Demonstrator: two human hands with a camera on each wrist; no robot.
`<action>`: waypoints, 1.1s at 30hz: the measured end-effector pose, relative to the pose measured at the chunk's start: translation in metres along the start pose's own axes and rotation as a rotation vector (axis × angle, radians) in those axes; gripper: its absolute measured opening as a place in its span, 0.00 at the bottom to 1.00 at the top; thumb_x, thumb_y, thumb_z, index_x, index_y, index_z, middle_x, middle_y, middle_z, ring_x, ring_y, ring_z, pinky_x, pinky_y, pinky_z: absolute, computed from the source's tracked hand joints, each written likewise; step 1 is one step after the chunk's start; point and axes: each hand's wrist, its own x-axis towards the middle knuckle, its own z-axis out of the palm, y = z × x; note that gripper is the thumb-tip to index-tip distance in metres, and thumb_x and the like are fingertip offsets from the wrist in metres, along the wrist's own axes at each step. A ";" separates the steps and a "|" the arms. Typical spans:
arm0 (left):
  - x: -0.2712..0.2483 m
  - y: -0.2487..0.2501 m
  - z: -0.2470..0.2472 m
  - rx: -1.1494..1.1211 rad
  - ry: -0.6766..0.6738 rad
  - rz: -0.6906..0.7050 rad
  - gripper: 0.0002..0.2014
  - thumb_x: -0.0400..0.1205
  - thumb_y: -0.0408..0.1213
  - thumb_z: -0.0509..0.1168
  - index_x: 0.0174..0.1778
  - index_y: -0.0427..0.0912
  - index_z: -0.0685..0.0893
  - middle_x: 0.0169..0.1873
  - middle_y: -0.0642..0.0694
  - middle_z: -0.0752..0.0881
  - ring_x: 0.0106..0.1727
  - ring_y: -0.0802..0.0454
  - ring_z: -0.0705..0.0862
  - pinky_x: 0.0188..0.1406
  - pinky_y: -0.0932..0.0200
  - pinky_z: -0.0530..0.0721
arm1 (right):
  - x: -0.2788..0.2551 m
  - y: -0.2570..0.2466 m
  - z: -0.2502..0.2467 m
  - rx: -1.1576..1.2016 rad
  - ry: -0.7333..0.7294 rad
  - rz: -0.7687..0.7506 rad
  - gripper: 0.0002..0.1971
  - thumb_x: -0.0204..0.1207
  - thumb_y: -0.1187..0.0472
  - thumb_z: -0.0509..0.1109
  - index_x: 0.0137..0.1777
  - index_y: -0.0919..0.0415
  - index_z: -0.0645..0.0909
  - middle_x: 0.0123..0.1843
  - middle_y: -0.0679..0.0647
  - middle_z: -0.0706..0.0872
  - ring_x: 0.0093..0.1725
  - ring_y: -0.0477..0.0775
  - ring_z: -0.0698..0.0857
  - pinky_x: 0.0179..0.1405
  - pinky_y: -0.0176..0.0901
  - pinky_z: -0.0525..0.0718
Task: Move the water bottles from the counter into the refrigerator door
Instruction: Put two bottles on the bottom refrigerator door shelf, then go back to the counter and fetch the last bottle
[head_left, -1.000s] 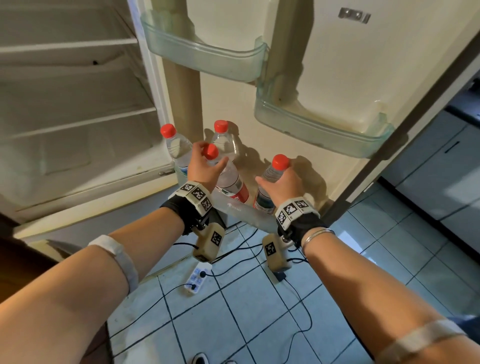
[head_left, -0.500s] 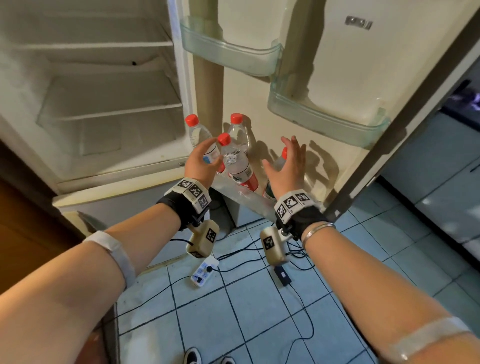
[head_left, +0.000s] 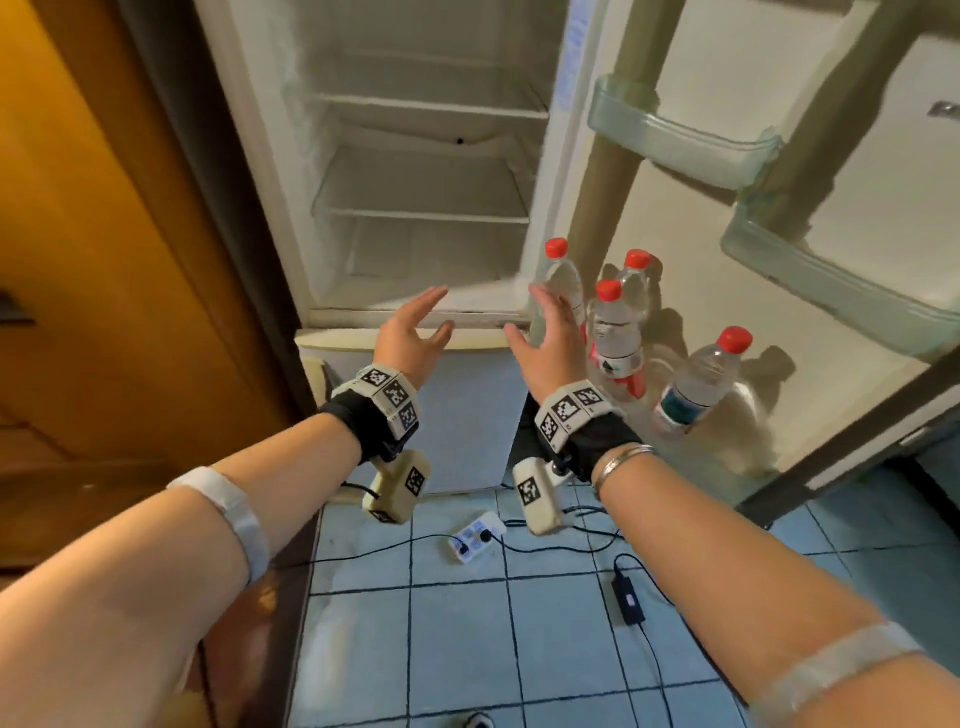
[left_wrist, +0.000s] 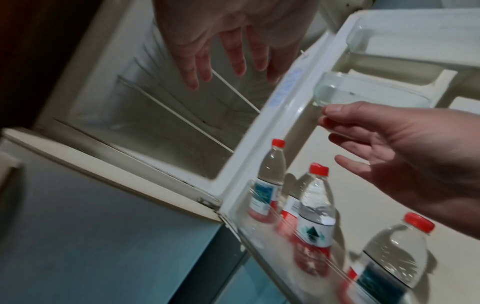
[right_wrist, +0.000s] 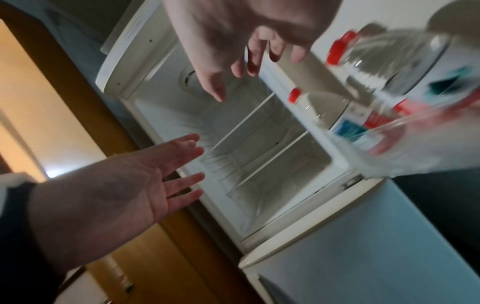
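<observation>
A: Where the refrigerator door (head_left: 727, 291) hangs open, four water bottles (head_left: 618, 338) with red caps stand in its lowest shelf (head_left: 727, 447).

B: And the hands?

A: The left hand (head_left: 410, 338) and the right hand (head_left: 548, 343) are both spread, fingers loose, holding nothing, in front of the fridge compartment (head_left: 426, 208).

B: Below?

A: A power strip (head_left: 475, 535) on the tiled floor (head_left: 467, 649).
</observation>
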 end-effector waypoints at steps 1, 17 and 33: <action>-0.004 -0.004 -0.016 0.003 0.025 -0.011 0.22 0.79 0.36 0.67 0.70 0.49 0.77 0.71 0.48 0.78 0.74 0.53 0.74 0.76 0.58 0.67 | -0.002 -0.009 0.013 0.012 -0.030 -0.007 0.26 0.74 0.63 0.71 0.71 0.65 0.72 0.73 0.62 0.75 0.76 0.61 0.70 0.76 0.51 0.67; -0.109 -0.046 -0.212 0.345 0.504 -0.218 0.22 0.82 0.41 0.62 0.74 0.51 0.72 0.73 0.50 0.75 0.75 0.54 0.71 0.67 0.67 0.65 | -0.056 -0.169 0.163 0.214 -0.582 -0.281 0.25 0.80 0.53 0.62 0.77 0.52 0.65 0.81 0.51 0.65 0.81 0.53 0.61 0.78 0.52 0.64; -0.326 -0.014 -0.258 0.392 1.122 -0.579 0.23 0.81 0.36 0.64 0.74 0.49 0.73 0.74 0.47 0.74 0.75 0.50 0.72 0.73 0.62 0.67 | -0.215 -0.266 0.190 0.425 -1.161 -0.825 0.25 0.79 0.59 0.65 0.75 0.61 0.67 0.77 0.58 0.72 0.79 0.58 0.67 0.78 0.48 0.65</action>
